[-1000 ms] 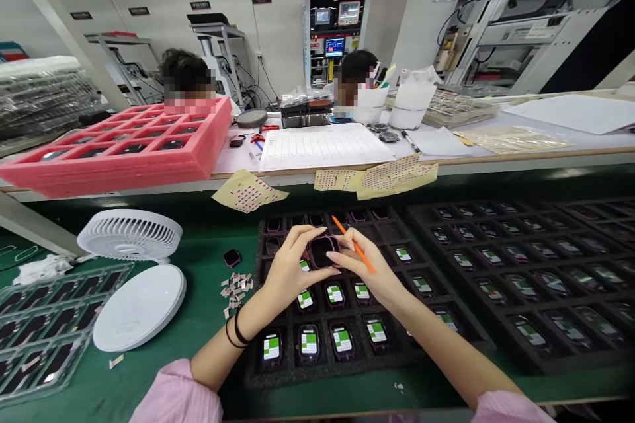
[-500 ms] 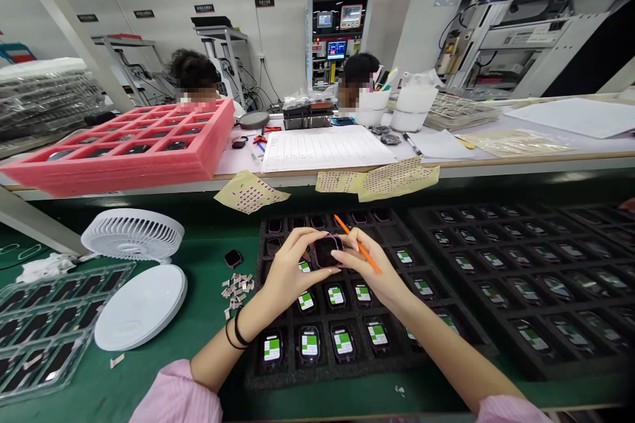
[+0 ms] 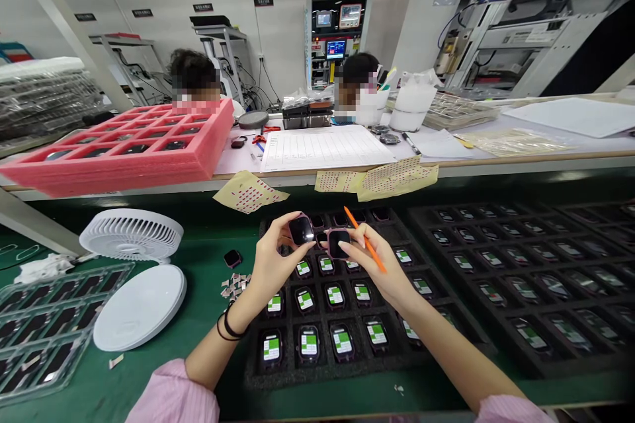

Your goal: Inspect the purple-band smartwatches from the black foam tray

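Note:
Between the thumb and fingers of my left hand (image 3: 278,248) is a dark-screened smartwatch body (image 3: 300,230), its glass tilted and catching light. My right hand (image 3: 374,258) pinches a second watch body (image 3: 339,244) with a dark screen and pinkish rim. An orange pointed stick (image 3: 364,238) is also tucked in the right hand's fingers, slanting up. Both hands hover over a black foam tray (image 3: 292,380), where several watches with green-and-white screens (image 3: 309,344) sit in the pockets. The watches in the back rows are dark and partly hidden by my hands.
A second black foam tray (image 3: 501,347) of watches lies to the right. On the left are a white fan (image 3: 131,234), a clear tray (image 3: 64,324) of dark pieces, a loose watch (image 3: 232,258) and small tabs (image 3: 235,286). A pink foam tray (image 3: 198,158) rests on the shelf above.
My hands have drawn apart, the left shifting left and up. Two watch bodies now show separately, one per hand; before, only one showed clearly between them. The orange stick stays in my right hand.

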`<act>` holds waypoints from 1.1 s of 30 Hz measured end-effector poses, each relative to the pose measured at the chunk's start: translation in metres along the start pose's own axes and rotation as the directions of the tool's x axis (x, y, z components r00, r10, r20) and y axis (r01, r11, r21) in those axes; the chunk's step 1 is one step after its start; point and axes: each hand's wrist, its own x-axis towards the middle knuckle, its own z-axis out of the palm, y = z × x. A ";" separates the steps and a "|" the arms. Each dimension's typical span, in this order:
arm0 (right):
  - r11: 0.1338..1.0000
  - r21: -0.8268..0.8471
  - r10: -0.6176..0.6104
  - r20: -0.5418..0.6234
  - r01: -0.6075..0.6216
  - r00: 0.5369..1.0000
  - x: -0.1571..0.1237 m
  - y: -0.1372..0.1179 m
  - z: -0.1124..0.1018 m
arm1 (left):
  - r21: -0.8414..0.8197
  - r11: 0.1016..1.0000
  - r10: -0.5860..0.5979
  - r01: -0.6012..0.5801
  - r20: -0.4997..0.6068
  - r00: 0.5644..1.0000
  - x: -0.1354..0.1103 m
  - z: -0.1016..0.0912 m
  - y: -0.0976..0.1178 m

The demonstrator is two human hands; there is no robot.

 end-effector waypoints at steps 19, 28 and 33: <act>0.579 -0.810 -0.132 -0.203 -0.091 0.970 0.066 0.080 -0.127 | 0.505 0.853 -0.155 -0.131 0.485 0.861 0.042 0.122 -0.068; 0.569 -0.820 -0.003 -0.083 -0.067 0.997 0.038 0.059 -0.109 | 0.685 0.707 -0.305 -0.175 0.518 0.799 0.032 0.041 -0.056; 0.566 -0.824 0.121 0.078 -0.005 0.990 0.032 0.077 -0.049 | 0.770 0.614 -0.443 -0.174 0.519 0.731 0.012 0.014 -0.053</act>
